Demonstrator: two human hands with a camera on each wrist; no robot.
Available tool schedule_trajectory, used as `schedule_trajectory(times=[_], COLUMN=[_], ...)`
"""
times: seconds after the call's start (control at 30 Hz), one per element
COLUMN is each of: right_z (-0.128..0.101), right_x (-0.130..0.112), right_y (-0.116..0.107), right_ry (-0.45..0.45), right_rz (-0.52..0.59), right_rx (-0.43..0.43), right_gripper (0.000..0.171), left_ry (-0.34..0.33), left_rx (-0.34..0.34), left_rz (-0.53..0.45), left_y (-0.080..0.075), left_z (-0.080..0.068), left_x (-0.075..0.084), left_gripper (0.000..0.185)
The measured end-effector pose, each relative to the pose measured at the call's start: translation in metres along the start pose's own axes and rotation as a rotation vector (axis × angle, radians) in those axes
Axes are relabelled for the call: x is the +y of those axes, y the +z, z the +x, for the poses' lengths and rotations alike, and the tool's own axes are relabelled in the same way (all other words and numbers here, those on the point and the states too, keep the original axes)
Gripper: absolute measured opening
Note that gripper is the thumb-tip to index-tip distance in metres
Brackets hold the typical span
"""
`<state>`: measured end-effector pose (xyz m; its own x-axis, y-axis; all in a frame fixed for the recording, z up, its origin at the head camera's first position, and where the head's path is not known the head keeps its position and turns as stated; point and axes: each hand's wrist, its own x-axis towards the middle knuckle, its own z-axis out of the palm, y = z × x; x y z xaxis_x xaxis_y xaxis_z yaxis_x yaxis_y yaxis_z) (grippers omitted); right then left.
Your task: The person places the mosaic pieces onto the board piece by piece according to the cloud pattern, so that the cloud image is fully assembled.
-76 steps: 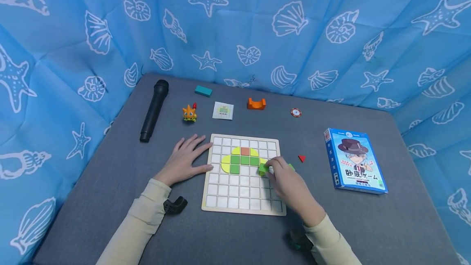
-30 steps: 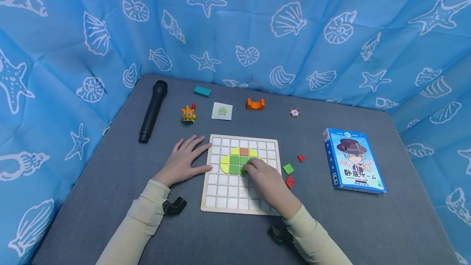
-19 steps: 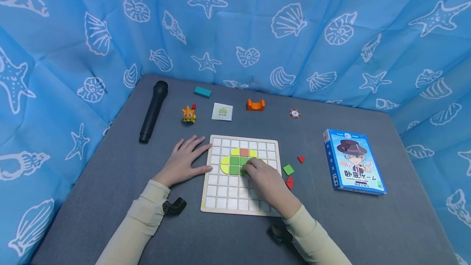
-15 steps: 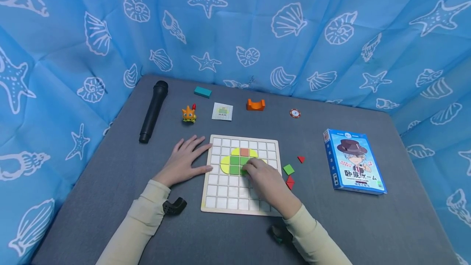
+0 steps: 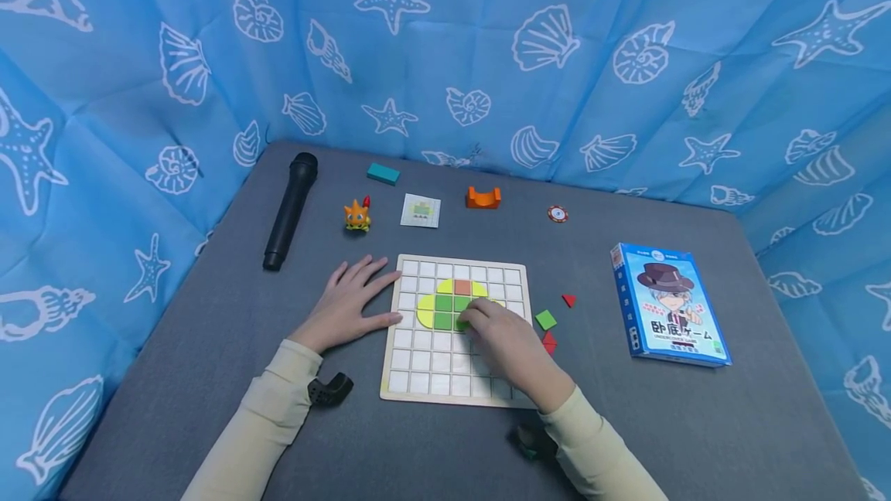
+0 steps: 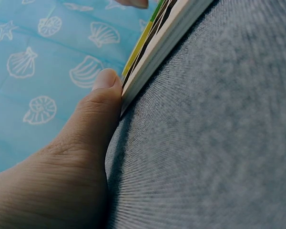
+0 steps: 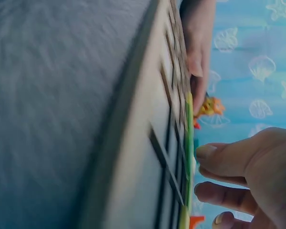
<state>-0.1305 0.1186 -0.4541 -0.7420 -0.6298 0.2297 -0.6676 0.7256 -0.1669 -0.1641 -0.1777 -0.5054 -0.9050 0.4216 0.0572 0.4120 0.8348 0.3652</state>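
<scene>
Since the earlier frame, the right hand (image 5: pixel 511 342) had carried a light, rigid green square tile (image 5: pixel 460 323) onto the white-gridded wooden board (image 5: pixel 418 393), fingertips pinching its edges; the flat, straight-fingered left hand (image 5: pixel 344 306) steadied the board's left edge.

A pale wooden grid board (image 5: pixel 391 346) with matt white cells lies on a grey woven cloth tabletop (image 5: pixel 696 424) — coarse-ribbed up close. Smooth painted tiles (image 5: pixel 445 312) fill its centre. At two o'clock, a glossy card box (image 5: pixel 670 305); at eleven, a matt black microphone (image 5: pixel 290 209). Behind — thin, creased blue printed fabric (image 5: pixel 445 37).
</scene>
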Motion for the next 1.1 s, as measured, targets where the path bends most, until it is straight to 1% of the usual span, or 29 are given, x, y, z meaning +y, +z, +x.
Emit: schedule_trajectory(times=[0.13, 0.27, 0.4, 0.5, 0.67, 0.87, 1.1], right_z=[-0.005, -0.015, -0.026, -0.034, -0.044, -0.051, -0.051], right_x=[0.013, 0.029, 0.044, 0.055, 0.067, 0.072, 0.074], right_y=[-0.009, -0.020, -0.029, -0.032, -0.034, -0.034, -0.031], right_ry=[0.054, 0.155, 0.256, 0.305, 0.362, 0.419, 0.469], right_rz=[0.006, 0.005, 0.008, 0.002, 0.004, -0.002, -0.014], right_rx=[0.022, 0.014, 0.004, 0.007, -0.001, -0.066, -0.119], right_gripper=[0.020, 0.019, 0.022, 0.024, 0.026, 0.031, 0.033], left_ry=[0.009, 0.015, 0.006, 0.000, 0.009, 0.025, 0.006], left_rx=[0.016, 0.031, 0.017, 0.005, 0.019, 0.031, 0.015], left_rz=[-0.009, -0.007, 0.001, 0.003, -0.003, -0.032, -0.026], left_y=[0.001, 0.001, 0.001, 0.001, 0.001, 0.000, 0.000], left_z=[0.000, 0.000, 0.000, 0.001, 0.000, 0.000, -0.001], left_x=[-0.001, -0.001, -0.001, 0.000, -0.001, 0.001, 0.001], left_gripper=[0.078, 0.078, 0.078, 0.079, 0.079, 0.077, 0.077])
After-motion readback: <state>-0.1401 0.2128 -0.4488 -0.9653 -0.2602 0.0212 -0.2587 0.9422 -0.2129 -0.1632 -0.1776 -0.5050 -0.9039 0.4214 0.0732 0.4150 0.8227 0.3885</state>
